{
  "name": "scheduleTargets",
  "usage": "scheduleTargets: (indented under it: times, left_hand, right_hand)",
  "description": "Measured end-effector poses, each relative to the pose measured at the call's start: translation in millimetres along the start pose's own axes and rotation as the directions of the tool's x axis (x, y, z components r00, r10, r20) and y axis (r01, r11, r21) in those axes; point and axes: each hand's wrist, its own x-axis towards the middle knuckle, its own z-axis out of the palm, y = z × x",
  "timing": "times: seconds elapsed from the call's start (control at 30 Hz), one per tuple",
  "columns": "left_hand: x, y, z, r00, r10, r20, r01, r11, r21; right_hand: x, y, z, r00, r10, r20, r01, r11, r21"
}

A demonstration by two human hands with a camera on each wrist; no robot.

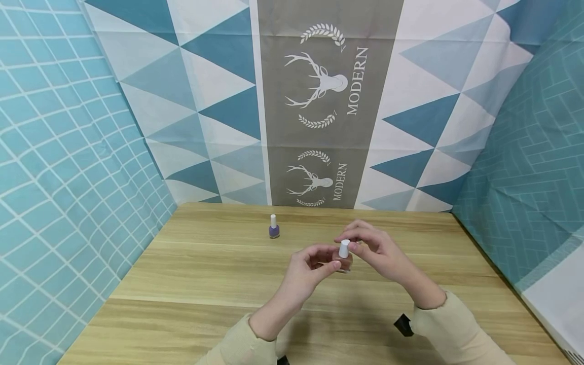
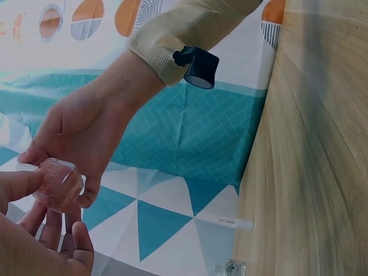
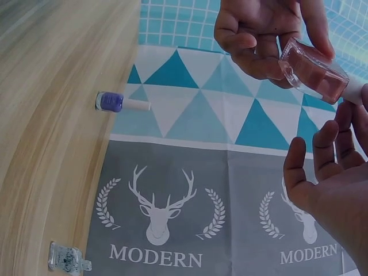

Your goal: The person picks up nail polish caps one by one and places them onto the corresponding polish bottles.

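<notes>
Both hands meet at a pink nail polish bottle [image 1: 343, 260], raised above the wooden table. My left hand [image 1: 304, 271] pinches its glass body between thumb and fingers. With thumb and fingertips, my right hand [image 1: 376, 252] grips the white cap [image 3: 353, 91]. The bottle is tilted, its cap end toward the right hand. Back on the table, to the left of the hands, a purple nail polish bottle [image 1: 274, 231] stands upright with its white cap on.
A small clear glass bottle [image 3: 65, 258] with dark specks and no cap stands on the table [image 1: 182, 284]. Near it in the left wrist view is a slim white piece [image 2: 237, 222]. Patterned cloths [image 1: 219, 101] enclose the table at the back and sides.
</notes>
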Motion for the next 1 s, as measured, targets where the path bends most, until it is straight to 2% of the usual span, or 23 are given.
scheduleTargets:
  times: [0.3, 0.6, 1.0]
  left_hand:
    - [0.4, -0.2, 0.8, 1.000, -0.028, -0.006, 0.028, 1.000, -0.005]
    - [0.9, 0.1, 0.8, 0.999, -0.038, -0.020, 0.039, 0.999, 0.010]
    - [2.0, -0.8, 1.8, 1.000, -0.022, -0.007, 0.022, 1.000, 0.015]
  right_hand:
    - [1.8, 2.9, 2.0, 1.000, 0.000, -0.029, 0.001, 1.000, 0.026]
    - [2.8, 3.4, 3.1, 0.995, 0.076, -0.061, -0.073, 0.997, 0.040]
    - [4.3, 1.4, 3.7, 0.990, 0.114, -0.080, -0.111, 0.993, 0.049]
